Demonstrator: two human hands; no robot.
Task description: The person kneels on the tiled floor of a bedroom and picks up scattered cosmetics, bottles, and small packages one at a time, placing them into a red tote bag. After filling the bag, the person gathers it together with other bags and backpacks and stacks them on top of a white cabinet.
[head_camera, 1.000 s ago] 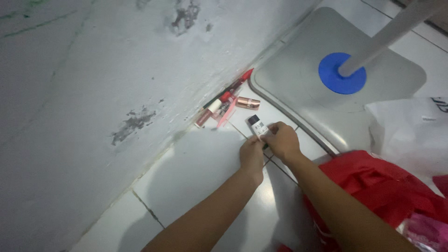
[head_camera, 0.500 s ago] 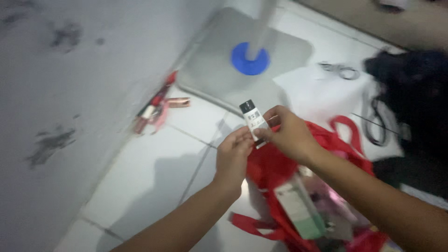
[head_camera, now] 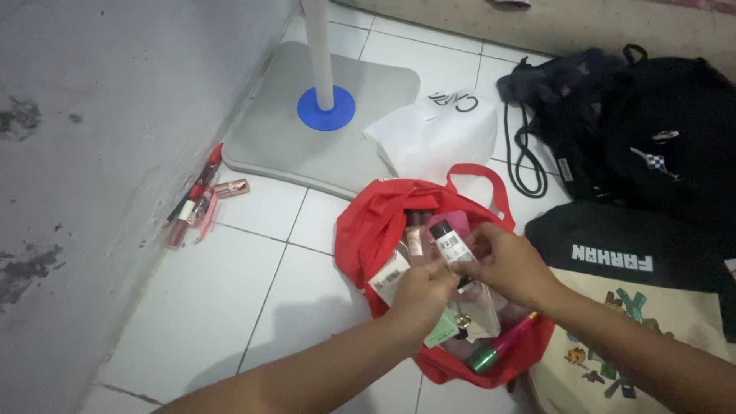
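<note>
Red fabric fills the middle of the view: an open red bag [head_camera: 368,230] sits on the white tiled floor [head_camera: 230,307], its mouth spread and its loop handle [head_camera: 483,180] lying toward the far side; both hands meet just above that opening. The right hand [head_camera: 510,264] pinches a small dark-capped bottle with a white label [head_camera: 452,244] between thumb and fingers, holding it upright over the bag; the left hand [head_camera: 422,295] is curled beside it, its fingertips touching the lower part of the same bottle, so both hands grasp it together. Inside the bag lie other small items: a pink-and-green tube [head_camera: 502,345] near the right forearm, a flat white box [head_camera: 387,277] by the left hand, and some clear plastic wrapping [head_camera: 483,307] under the hands; what else lies there is too crowded to tell.

Against the grey wall [head_camera: 92,153] at the left, well apart from the hands, a small cluster of lipsticks and pencils [head_camera: 198,198] lies on the tiles; just beyond it stands a grey stand base [head_camera: 268,134] with a blue ring [head_camera: 326,109] around a white pole [head_camera: 318,46]. A white plastic bag [head_camera: 437,134] rests between the base and the red bag; black bags [head_camera: 644,138] lie at the far right, and a cream tote with a printed picture [head_camera: 598,360] lies under the right forearm.
</note>
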